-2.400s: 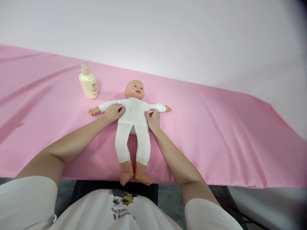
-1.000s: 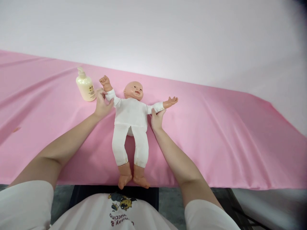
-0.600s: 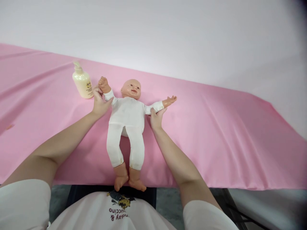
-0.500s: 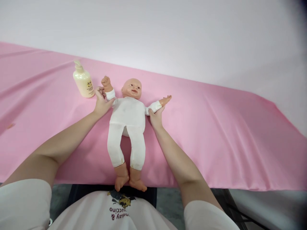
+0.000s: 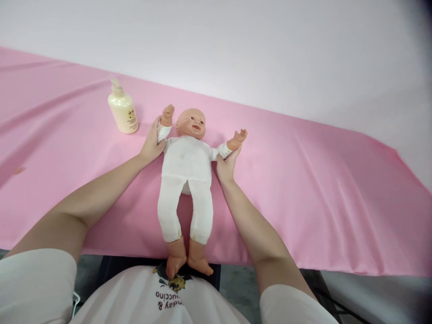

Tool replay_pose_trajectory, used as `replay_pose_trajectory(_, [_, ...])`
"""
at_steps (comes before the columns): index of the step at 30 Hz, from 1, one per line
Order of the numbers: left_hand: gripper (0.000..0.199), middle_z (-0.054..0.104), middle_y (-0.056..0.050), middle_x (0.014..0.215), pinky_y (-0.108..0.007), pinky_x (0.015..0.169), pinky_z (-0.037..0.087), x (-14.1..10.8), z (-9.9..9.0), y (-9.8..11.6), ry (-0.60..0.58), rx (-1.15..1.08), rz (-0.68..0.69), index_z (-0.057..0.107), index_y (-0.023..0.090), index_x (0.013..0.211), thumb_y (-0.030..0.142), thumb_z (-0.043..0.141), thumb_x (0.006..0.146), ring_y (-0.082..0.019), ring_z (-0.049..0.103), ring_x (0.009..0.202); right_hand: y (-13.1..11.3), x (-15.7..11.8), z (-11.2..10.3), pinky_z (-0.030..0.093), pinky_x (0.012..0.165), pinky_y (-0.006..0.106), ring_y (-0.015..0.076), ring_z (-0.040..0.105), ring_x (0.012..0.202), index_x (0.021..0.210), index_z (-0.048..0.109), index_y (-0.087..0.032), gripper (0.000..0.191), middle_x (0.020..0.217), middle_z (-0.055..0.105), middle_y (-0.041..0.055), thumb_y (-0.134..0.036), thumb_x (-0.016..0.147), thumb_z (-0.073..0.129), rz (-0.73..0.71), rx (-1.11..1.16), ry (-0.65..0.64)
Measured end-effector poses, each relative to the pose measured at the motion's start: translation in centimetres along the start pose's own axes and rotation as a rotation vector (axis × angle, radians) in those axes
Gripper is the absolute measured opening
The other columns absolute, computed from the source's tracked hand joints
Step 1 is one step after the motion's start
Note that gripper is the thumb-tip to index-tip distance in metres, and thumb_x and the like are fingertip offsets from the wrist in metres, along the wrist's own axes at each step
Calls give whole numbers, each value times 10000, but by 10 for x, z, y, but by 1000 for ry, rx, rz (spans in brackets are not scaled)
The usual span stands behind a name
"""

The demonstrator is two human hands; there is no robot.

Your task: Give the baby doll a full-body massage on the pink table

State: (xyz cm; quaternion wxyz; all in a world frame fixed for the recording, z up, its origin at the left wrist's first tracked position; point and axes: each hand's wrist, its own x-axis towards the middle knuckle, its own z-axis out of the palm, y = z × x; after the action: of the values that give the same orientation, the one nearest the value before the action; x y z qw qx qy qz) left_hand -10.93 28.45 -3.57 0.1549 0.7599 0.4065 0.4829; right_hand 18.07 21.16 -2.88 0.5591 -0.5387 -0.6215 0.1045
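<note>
A baby doll [image 5: 186, 159] with a white cloth body lies on its back, head away from me, its bare feet over the table's near edge. My left hand [image 5: 152, 143] is closed round the doll's arm on the left, the thumb by its shoulder and the other fingers behind the forearm. Round the arm on the right is my right hand [image 5: 227, 165], thumb on top and fingers underneath. Both doll arms are raised out to the sides. Left of the doll stands a cream pump bottle [image 5: 124, 112], apart from my left hand.
A pink cloth [image 5: 303, 202] with folds covers the table. Behind it rises a pale wall or backdrop [image 5: 236, 49]. A small brownish mark [image 5: 20, 170] shows on the cloth at the far left. Below the near edge are dark table legs [image 5: 315, 283].
The doll's arms have swung inward and up a little, with my hands still round them. The whole scene sits slightly further right in view.
</note>
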Motion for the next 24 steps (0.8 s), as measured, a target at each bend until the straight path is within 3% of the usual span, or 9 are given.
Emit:
replay_pose_trajectory(2, [677, 491, -181, 1455, -505, 1185, 381, -2, 0, 7, -59, 31, 40, 294, 216, 1550, 400, 536, 945, -313, 480, 1375, 2, -1, 1, 241, 1280, 577, 219, 182, 1601, 1611, 50, -233, 824, 1699, 170, 81, -187, 874, 413, 5, -7, -14])
replay_pose_trajectory(4, [580, 510, -157, 1430, -500, 1203, 363, -4, 0, 14, -153, 43, 74, 432, 223, 1505, 318, 504, 937, -297, 472, 1376, 7, -3, 3, 277, 1280, 537, 208, 323, 1542, 1569, 275, -233, 728, 1624, 360, 77, -159, 856, 399, -6, -4, -96])
replay_pose_trajectory(7, [502, 548, -119, 1383, -492, 1196, 371, -5, 2, 19, -255, 52, 101, 597, 249, 1399, 204, 465, 917, -269, 489, 1352, 15, -4, 5, 350, 1252, 495, 203, 503, 1392, 1345, 605, -237, 570, 1427, 585, 68, -135, 827, 389, -18, -35, -253])
replay_pose_trajectory(10, [538, 572, -102, 1370, -499, 1176, 380, -5, 6, 17, -246, 92, 116, 627, 274, 1378, 130, 445, 892, -260, 508, 1324, 17, -4, 6, 387, 1225, 497, 212, 539, 1341, 1252, 679, -236, 536, 1369, 625, 71, -125, 814, 389, -11, -56, -275])
replay_pose_trajectory(16, [541, 582, -132, 1370, -500, 1174, 394, -7, 7, 14, -212, 95, 126, 557, 224, 1433, 168, 445, 907, -283, 526, 1310, 13, -6, 5, 422, 1188, 471, 208, 561, 1294, 1288, 597, -221, 499, 1336, 627, 81, -157, 831, 407, 17, 0, -236])
replay_pose_trajectory(21, [656, 414, -159, 1563, -488, 1254, 312, -4, 5, 7, -48, 7, 39, 256, 227, 1570, 357, 497, 974, -285, 388, 1484, 26, -5, 8, 498, 1101, 468, 225, 585, 1231, 1418, 345, -188, 598, 1362, 547, 136, -278, 845, 489, 312, 110, -47])
replay_pose_trajectory(24, [793, 297, -174, 1630, -483, 1261, 301, -1, 8, -7, 66, -30, -24, 89, 251, 1597, 496, 525, 981, -285, 300, 1543, 40, -2, 9, 518, 1091, 459, 233, 536, 1331, 1520, 114, -199, 765, 1479, 419, 170, -273, 847, 469, 371, 173, 58])
